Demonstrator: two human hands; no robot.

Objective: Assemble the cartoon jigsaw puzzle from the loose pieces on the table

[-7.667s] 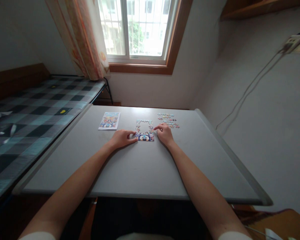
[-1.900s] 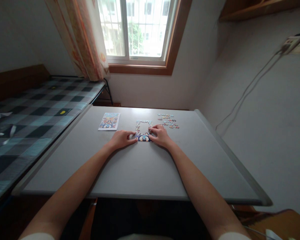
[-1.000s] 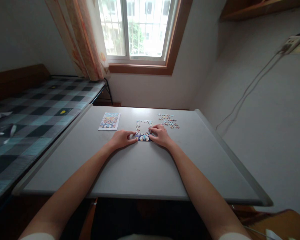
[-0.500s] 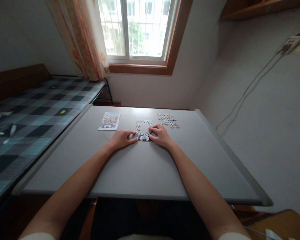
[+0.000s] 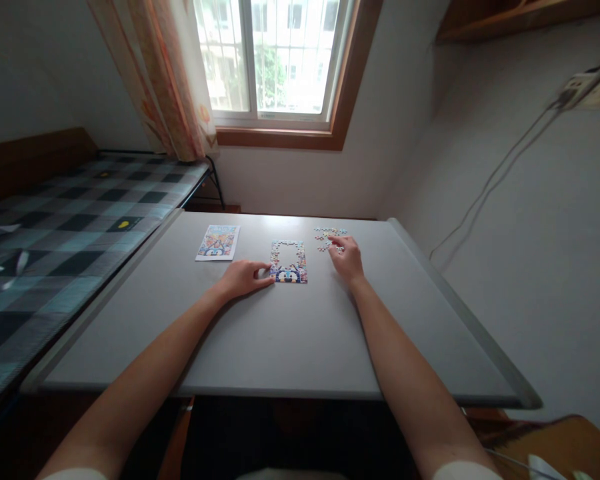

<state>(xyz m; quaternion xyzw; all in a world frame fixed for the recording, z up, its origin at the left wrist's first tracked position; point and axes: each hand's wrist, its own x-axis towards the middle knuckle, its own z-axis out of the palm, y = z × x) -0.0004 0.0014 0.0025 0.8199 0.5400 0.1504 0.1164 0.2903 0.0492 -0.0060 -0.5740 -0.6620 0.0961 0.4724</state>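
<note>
A partly assembled jigsaw puzzle (image 5: 289, 275) lies mid-table, its border joined and a blue-and-white figure along the bottom; grey tabletop shows through its middle. Against its left edge rests my left hand (image 5: 245, 278), thumb and index finger apart, touching the puzzle without gripping it. My right hand (image 5: 347, 259) is over the loose jigsaw pieces (image 5: 324, 230) to the right of the puzzle. Its thumb and index finger are apart, and it covers some of the pieces. No held piece shows in it.
A printed reference picture (image 5: 218, 243) lies on the grey table (image 5: 290, 347), left of the puzzle. To the left stands a bed with a checked cover (image 5: 145, 193). A window (image 5: 290, 60) is beyond the table, and a cable (image 5: 485, 190) hangs along the right wall.
My right hand has moved from the puzzle's right edge, right and away from me, to the loose pieces. My left hand has stayed at the puzzle's left edge.
</note>
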